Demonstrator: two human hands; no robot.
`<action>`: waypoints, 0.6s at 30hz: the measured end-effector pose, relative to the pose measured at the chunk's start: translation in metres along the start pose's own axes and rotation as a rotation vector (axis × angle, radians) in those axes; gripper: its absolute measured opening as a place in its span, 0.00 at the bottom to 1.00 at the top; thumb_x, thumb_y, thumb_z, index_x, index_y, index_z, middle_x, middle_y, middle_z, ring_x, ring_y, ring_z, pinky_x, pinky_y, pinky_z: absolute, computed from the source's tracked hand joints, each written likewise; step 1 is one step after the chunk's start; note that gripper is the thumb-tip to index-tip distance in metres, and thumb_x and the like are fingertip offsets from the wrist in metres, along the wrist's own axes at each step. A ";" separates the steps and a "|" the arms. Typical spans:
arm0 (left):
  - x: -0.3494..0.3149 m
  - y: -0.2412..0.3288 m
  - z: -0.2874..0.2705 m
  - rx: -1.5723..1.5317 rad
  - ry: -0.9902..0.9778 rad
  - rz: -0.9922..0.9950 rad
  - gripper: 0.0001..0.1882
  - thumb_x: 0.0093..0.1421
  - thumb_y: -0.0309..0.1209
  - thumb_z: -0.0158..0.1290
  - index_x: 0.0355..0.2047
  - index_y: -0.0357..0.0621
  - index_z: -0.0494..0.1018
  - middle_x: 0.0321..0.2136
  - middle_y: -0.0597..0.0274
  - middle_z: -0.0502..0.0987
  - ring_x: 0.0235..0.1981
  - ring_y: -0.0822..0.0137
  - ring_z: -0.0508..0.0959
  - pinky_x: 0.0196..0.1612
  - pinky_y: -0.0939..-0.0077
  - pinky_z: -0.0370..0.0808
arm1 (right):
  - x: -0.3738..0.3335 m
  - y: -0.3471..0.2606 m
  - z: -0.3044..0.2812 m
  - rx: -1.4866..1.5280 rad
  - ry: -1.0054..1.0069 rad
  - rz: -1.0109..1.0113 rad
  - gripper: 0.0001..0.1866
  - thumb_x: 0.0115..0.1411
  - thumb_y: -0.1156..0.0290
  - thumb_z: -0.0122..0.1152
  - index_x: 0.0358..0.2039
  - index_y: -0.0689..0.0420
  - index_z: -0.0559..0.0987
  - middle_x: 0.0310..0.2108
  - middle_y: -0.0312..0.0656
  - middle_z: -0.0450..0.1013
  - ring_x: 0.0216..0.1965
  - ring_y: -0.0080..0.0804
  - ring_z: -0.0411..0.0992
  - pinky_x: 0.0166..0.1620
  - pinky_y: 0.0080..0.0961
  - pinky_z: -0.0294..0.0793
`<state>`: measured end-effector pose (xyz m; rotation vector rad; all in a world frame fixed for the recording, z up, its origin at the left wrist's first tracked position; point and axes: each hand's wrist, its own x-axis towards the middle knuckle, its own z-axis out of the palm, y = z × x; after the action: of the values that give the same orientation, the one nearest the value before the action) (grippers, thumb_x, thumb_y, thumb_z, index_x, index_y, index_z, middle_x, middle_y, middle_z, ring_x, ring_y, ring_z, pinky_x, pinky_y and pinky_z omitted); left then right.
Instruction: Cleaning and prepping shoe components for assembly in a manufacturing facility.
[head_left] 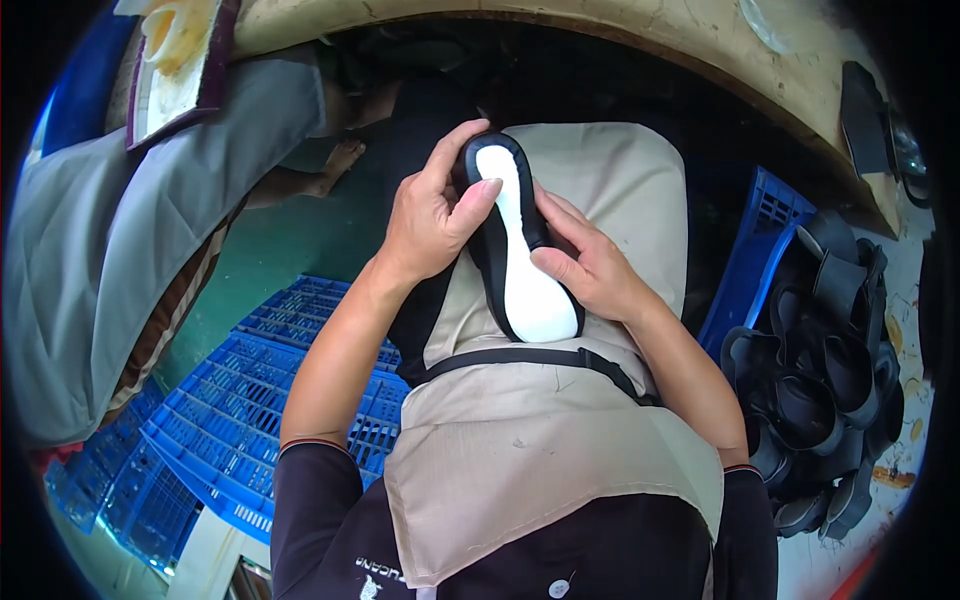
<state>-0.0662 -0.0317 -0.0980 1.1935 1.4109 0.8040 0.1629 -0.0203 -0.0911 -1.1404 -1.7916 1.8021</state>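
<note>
A black shoe upper (pixel 496 262) rests over the beige apron (pixel 640 200) on my lap, its white sole-shaped underside (pixel 532 295) facing up. The narrow end points away from me and the wide rounded end lies close to my waist. My left hand (pixel 432 212) grips the far end, thumb on the white surface and fingers round the black edge. Along the right side, my right hand (pixel 590 262) holds the middle, its thumb at the white surface's edge and the fingertips partly hidden.
Blue plastic crates (pixel 240 400) stand at the left. A pile of black shoe parts (pixel 820 370) lies at the right, beside a blue crate (pixel 750 260). A worktable edge (pixel 700 60) curves across the far side. Another person in a grey apron (pixel 130 250) sits at the left.
</note>
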 end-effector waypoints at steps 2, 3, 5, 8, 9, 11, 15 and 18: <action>0.001 -0.003 0.009 0.037 0.008 -0.035 0.36 0.61 0.41 0.59 0.66 0.45 0.61 0.46 0.46 0.79 0.39 0.57 0.80 0.44 0.70 0.75 | -0.010 0.011 -0.006 0.046 -0.021 0.018 0.34 0.65 0.69 0.59 0.70 0.63 0.62 0.69 0.57 0.59 0.69 0.48 0.60 0.69 0.34 0.60; 0.000 -0.005 0.013 0.047 0.021 0.003 0.38 0.59 0.41 0.61 0.67 0.45 0.61 0.46 0.46 0.79 0.39 0.56 0.80 0.44 0.70 0.75 | -0.017 0.015 -0.009 0.063 -0.027 0.044 0.34 0.64 0.70 0.60 0.69 0.63 0.63 0.68 0.57 0.61 0.68 0.48 0.62 0.68 0.34 0.61; -0.002 -0.008 0.018 0.070 0.052 0.080 0.43 0.55 0.41 0.65 0.67 0.45 0.59 0.48 0.46 0.78 0.40 0.56 0.80 0.44 0.70 0.76 | -0.030 0.020 -0.013 0.099 -0.041 0.088 0.33 0.62 0.71 0.62 0.67 0.63 0.66 0.66 0.55 0.64 0.65 0.46 0.65 0.67 0.33 0.63; -0.007 -0.005 0.017 0.083 0.091 0.146 0.47 0.52 0.40 0.68 0.68 0.46 0.56 0.49 0.46 0.77 0.41 0.55 0.80 0.45 0.70 0.76 | -0.039 0.011 -0.018 0.177 -0.022 0.173 0.32 0.60 0.71 0.64 0.65 0.63 0.69 0.62 0.53 0.69 0.61 0.45 0.69 0.65 0.32 0.66; -0.013 -0.004 0.014 0.075 0.112 0.162 0.49 0.51 0.40 0.69 0.68 0.46 0.55 0.49 0.46 0.77 0.42 0.55 0.80 0.45 0.70 0.76 | -0.043 0.004 -0.019 0.238 -0.002 0.250 0.31 0.59 0.72 0.66 0.63 0.63 0.72 0.60 0.51 0.71 0.57 0.44 0.72 0.62 0.32 0.68; -0.023 0.002 0.008 0.062 0.157 0.194 0.53 0.49 0.39 0.71 0.70 0.46 0.52 0.50 0.46 0.76 0.43 0.55 0.80 0.46 0.70 0.76 | -0.043 -0.009 -0.022 0.363 0.031 0.402 0.28 0.57 0.72 0.68 0.59 0.63 0.76 0.55 0.48 0.75 0.50 0.42 0.76 0.58 0.31 0.73; -0.038 0.012 -0.004 -0.167 0.255 0.139 0.53 0.53 0.48 0.68 0.70 0.47 0.50 0.48 0.47 0.76 0.44 0.56 0.80 0.49 0.67 0.76 | -0.025 -0.042 -0.040 -0.085 -0.029 0.174 0.23 0.52 0.70 0.73 0.49 0.64 0.82 0.46 0.44 0.78 0.39 0.36 0.76 0.48 0.27 0.75; -0.039 0.029 -0.011 -0.396 0.337 0.111 0.50 0.56 0.54 0.64 0.69 0.47 0.51 0.46 0.48 0.76 0.44 0.56 0.79 0.51 0.66 0.75 | -0.012 -0.059 -0.037 -0.311 -0.003 -0.013 0.21 0.50 0.68 0.75 0.44 0.64 0.84 0.43 0.43 0.79 0.35 0.34 0.76 0.44 0.26 0.76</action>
<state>-0.0732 -0.0593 -0.0576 0.8597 1.3722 1.3420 0.1806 0.0039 -0.0269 -1.2315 -2.1294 1.5537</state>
